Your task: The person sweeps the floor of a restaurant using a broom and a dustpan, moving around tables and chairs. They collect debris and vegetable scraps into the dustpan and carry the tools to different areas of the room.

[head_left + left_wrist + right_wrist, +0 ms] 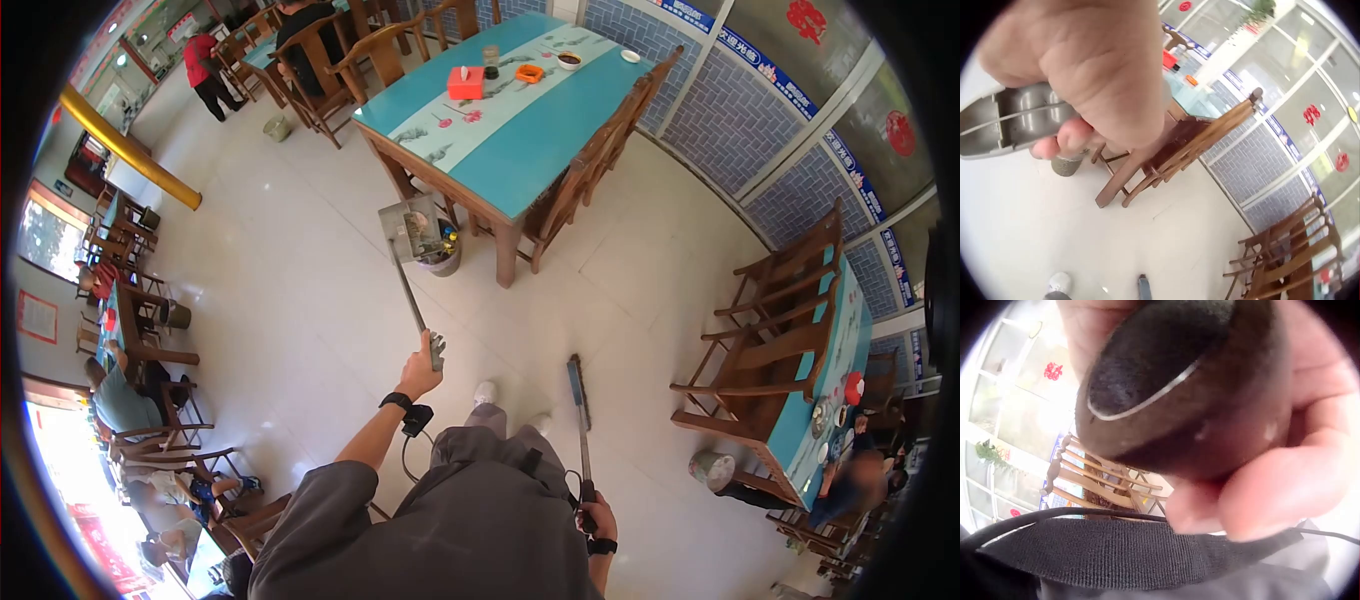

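Observation:
My left hand [420, 374] grips the grey handle of a long-handled dustpan [395, 236]; up close in the left wrist view, the handle end [1029, 112] is hollow and ribbed. Some debris shows in the pan, which overlaps a trash bucket [442, 264] at the table leg. Held low by my right side, a broom [578, 384] has its head on the floor ahead of my feet. My right hand [600, 517] is wrapped round its handle, whose dark rounded end [1160, 362] fills much of the right wrist view.
Beyond the bucket stands a teal-topped table [520, 165] bearing a red tissue box [465, 83] and several dishes, with wooden chairs [590, 150] along it. Another table [800, 440] and bucket [711, 468] are at right. People sit at left; a yellow pole [130, 148] rises there.

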The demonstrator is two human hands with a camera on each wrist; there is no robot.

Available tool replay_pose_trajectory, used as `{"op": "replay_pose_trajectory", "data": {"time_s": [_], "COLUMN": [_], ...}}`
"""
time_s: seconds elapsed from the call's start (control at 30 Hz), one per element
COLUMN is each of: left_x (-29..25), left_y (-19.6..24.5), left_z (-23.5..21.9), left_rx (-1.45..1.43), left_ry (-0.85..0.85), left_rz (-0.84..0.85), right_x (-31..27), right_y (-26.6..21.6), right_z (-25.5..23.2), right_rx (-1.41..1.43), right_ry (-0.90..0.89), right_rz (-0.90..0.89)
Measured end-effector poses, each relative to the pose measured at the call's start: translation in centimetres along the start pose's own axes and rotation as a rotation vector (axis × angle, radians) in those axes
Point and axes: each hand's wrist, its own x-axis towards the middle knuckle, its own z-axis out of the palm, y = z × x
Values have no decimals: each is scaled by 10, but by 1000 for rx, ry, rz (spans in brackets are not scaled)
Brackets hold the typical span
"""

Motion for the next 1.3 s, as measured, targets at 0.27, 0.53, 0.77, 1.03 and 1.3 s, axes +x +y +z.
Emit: {"op": "replay_pose_trajectory", "data": {"time_s": [0.27,0.53,0.77,1.03,1.3], "left_x": [6,14,17,15,15], "left_y": [40,64,62,54,50], "left_z": [16,19,29,19,18], "left_rx": [616,635,697,693,708], "left_ry": [-297,-291,-338,-339,-319], "left_rz": [-4,-17,-20,-33,-30], "right_x": [-4,-6,-6,-2,-3], "right_y": [-9,0,0,12,14], "right_z": [-8,-10,-6,-5,2], "right_rx": [-45,-29,-17,-54,-33], "right_ry": [10,37,15,59,74], "right_rz": [4,6,-25,-62,-32]}}
